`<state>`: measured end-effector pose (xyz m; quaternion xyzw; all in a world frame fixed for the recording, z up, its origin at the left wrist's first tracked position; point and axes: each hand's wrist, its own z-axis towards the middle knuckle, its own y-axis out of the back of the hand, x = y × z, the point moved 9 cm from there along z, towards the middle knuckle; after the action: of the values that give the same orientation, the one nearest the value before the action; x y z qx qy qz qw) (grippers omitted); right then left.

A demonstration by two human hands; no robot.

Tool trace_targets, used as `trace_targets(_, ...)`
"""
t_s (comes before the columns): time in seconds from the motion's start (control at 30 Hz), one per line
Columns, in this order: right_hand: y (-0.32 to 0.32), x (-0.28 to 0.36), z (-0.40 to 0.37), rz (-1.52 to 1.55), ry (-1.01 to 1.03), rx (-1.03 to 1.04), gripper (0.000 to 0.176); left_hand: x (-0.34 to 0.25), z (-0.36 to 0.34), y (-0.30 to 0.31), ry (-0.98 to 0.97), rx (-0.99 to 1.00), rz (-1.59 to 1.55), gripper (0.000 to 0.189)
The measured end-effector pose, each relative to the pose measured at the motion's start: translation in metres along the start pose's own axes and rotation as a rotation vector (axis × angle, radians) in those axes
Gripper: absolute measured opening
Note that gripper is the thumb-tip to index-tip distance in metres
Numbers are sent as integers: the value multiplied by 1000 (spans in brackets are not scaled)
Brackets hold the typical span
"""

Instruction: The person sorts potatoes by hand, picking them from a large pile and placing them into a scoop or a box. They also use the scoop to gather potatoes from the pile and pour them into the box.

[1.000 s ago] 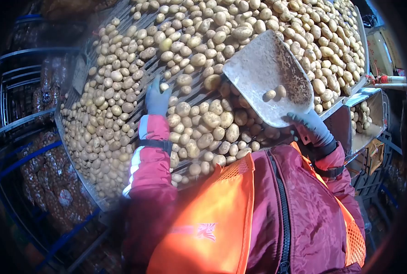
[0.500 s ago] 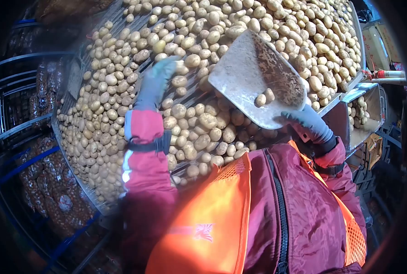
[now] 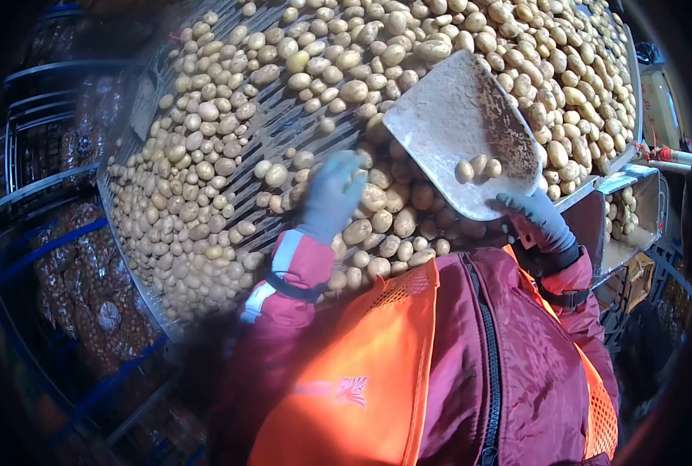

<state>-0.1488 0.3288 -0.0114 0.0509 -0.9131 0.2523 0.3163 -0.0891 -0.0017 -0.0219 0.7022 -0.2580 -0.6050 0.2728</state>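
Observation:
My right hand (image 3: 536, 219), in a grey glove, grips the near rim of a worn metal scoop (image 3: 447, 124). The scoop lies tilted over the potatoes, its broad mouth facing the upper left. Three small potatoes (image 3: 479, 166) rest inside it near my fingers. My left hand (image 3: 334, 194), also gloved and slightly blurred, is open and low among the potatoes (image 3: 373, 198) to the left of the scoop. Its fingers stretch forward and seem to touch some potatoes; I see nothing held in it.
Potatoes cover much of the slatted metal surface (image 3: 276, 116), with bars showing between them. A metal bin (image 3: 633, 225) with some potatoes stands at the right. Filled mesh sacks (image 3: 89, 287) and metal rails (image 3: 43, 198) are at the left.
My left hand has swept toward me and to the right, and more slats show behind it. The scoop holds three potatoes where two showed before. My right hand keeps its grip.

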Motion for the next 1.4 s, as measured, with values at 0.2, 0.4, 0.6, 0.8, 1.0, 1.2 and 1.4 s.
trace_targets(0.2,-7,9,-1,-4,108,-2,49,103,3,85,270,-242,421,26)
trace_targets(0.4,-12,13,9,-113,171,46,43,131,20,85,352,-84,438,22)
trace_targets(0.6,-11,8,9,-301,-33,24,38,134,25,86,401,7,447,22)
trace_targets(0.8,-60,30,7,-485,24,120,43,50,31,82,314,-99,-767,32)
trace_targets(1.0,-54,15,26,-394,-13,142,44,153,24,170,332,-399,557,37)
trace_targets(1.2,-51,15,35,-418,-15,137,48,172,28,167,244,-297,955,26)
trace_targets(1.4,-63,24,45,-600,-55,95,40,185,47,172,431,-106,845,24)
